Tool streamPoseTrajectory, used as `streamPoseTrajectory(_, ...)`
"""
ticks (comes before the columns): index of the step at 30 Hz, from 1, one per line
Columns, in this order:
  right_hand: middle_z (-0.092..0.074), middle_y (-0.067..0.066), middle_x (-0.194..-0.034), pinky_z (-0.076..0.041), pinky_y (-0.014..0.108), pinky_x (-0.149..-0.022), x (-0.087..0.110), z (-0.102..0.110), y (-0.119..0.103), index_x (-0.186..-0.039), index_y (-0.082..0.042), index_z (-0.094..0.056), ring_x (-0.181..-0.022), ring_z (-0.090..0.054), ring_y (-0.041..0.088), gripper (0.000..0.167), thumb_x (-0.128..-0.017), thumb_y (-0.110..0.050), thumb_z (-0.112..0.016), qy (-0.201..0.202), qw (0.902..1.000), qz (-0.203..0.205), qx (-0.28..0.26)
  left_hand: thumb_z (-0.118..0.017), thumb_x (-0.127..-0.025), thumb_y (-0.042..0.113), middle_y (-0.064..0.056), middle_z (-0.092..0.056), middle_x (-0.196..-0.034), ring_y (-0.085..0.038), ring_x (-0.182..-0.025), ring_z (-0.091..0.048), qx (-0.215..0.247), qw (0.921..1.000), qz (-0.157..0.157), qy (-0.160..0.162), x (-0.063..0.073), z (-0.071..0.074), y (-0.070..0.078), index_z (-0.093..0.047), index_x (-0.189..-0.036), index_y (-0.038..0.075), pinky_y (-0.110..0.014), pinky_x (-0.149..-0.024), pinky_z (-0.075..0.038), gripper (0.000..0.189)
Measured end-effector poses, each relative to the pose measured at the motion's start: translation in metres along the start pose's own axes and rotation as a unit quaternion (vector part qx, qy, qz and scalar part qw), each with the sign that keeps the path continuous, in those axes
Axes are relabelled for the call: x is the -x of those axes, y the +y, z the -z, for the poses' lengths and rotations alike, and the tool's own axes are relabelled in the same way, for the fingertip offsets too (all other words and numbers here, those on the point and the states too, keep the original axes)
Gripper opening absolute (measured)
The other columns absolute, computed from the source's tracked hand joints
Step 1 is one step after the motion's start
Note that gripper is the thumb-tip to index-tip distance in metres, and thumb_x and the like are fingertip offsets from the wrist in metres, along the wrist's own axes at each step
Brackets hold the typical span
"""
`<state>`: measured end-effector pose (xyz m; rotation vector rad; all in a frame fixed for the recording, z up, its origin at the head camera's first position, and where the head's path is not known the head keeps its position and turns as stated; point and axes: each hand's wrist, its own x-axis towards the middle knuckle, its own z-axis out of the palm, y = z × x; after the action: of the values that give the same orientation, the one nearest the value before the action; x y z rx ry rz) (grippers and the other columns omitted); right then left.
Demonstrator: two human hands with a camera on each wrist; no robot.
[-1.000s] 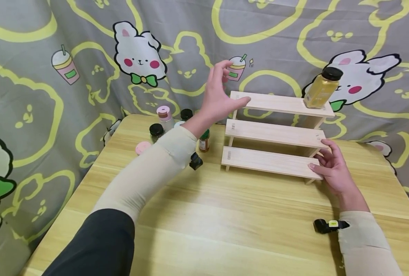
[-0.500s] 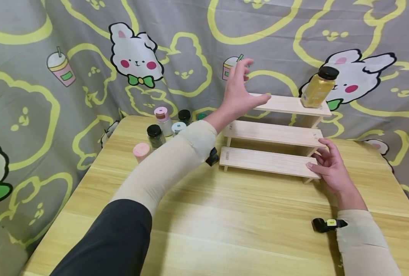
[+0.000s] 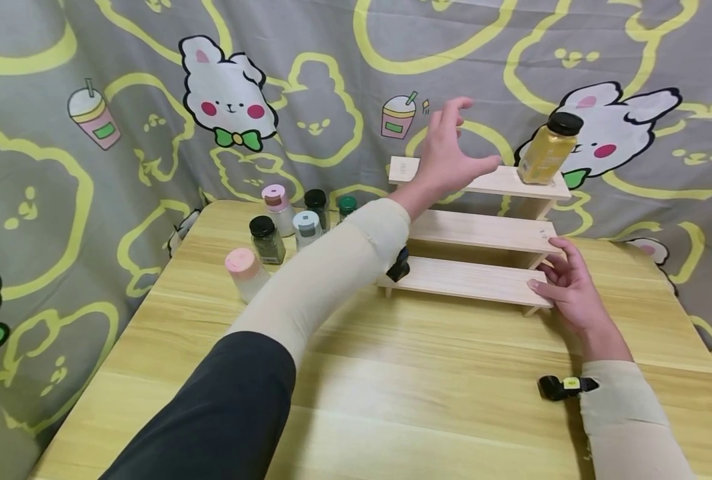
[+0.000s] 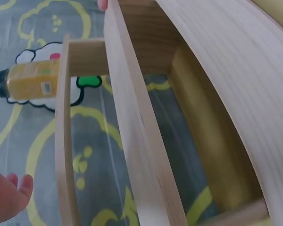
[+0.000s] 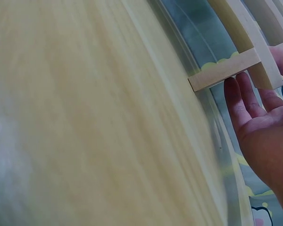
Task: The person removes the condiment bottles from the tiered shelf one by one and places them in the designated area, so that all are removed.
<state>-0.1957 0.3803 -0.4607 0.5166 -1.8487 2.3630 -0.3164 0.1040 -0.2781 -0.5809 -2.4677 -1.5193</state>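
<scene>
A wooden three-tier shelf rack (image 3: 476, 281) stands at the back of the table. On the right end of its top tier sits a bottle with yellow contents and a black cap (image 3: 548, 155). My left hand (image 3: 446, 157) is raised before the top tier, thumb and fingers spread, holding nothing; a gap separates it from the bottle. In the left wrist view, the bottle (image 4: 35, 80) lies beyond the fingers. My right hand (image 3: 574, 290) grips the rack's right end, thumb at the lowest tier. In the right wrist view, fingers of the right hand (image 5: 269, 127) touch the side leg.
Left of the rack stand several jars: a pink-capped one (image 3: 246, 272), black-capped ones (image 3: 267, 240), a white-capped one (image 3: 307, 228) and a green-capped one (image 3: 347, 205) partly behind the left forearm. A patterned curtain (image 3: 326, 127) hangs behind the table (image 3: 428, 387).
My left hand has moved right along the top tier, toward the yellow bottle, uncovering more of the jars. The right hand keeps its grip on the rack. The head view has shifted slightly.
</scene>
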Motion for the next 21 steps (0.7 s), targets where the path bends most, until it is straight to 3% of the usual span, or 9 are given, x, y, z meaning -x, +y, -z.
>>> streamPoseTrajectory(10, -0.053, 0.016, -0.132, -0.055, 0.026, -0.083, -0.002, -0.002, 0.001, -0.149, -0.009, -0.035, -0.115, -0.058, 0.024, 0.087, -0.077, 0.041, -0.041, -0.003, 1.0, -0.005, -0.002, -0.09, -0.071, 0.039, 0.01, -0.034, -0.14, 0.002, -0.119, -0.037, -0.022, 0.9994, 0.012, -0.025, -0.013, -0.034, 0.005, -0.031, -0.15, 0.029, -0.013, -0.091, -0.036, 0.099)
streamPoseTrajectory(21, -0.054, 0.012, -0.13, -0.055, 0.025, -0.082, 0.0, 0.0, -0.001, -0.149, -0.01, -0.035, -0.113, -0.059, 0.022, 0.087, -0.079, 0.04, -0.041, -0.002, 1.0, -0.004, 0.001, -0.089, -0.07, 0.042, 0.013, -0.032, -0.132, 0.004, -0.113, -0.037, -0.059, 0.9966, 0.034, -0.046, -0.028, -0.068, 0.011, -0.029, -0.149, 0.035, -0.011, -0.088, -0.037, 0.1)
